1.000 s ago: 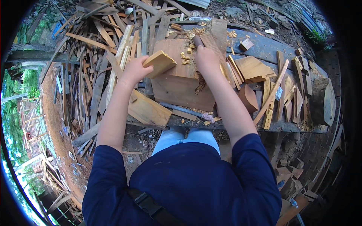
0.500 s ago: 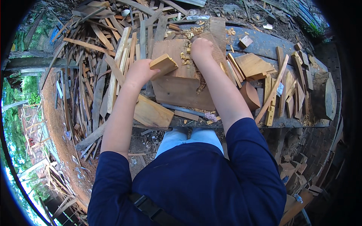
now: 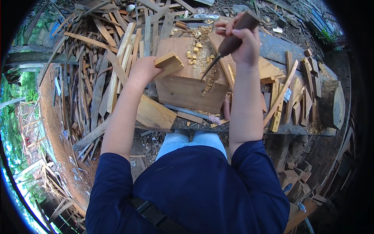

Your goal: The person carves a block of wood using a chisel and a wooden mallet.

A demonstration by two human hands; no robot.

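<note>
My right hand (image 3: 247,50) is raised above the bench, fingers closed around the dark brown handle of a chisel (image 3: 237,38). Its thin metal shaft slants down to the left, the tip appearing over the front of a big wooden block (image 3: 191,94). On the block's left side, my left hand (image 3: 143,71) grips a small piece of wood (image 3: 171,67) with a rough, chipped end. Most of the left fingers are hidden behind that piece. Yellow wood chips (image 3: 194,51) and shavings lie across the block's top.
A ridged wooden board (image 3: 223,54) leans right of the block. Offcuts (image 3: 294,93) and a log chunk (image 3: 332,104) stand on the right of the bench. A light board (image 3: 156,112) sits at the front left, with a heap of scrap sticks (image 3: 99,70) beyond the bench's left side.
My right hand has lifted from the block and moved right, bringing the chisel into plain view. My left hand keeps its grip on the small piece of wood, nearly in place.
</note>
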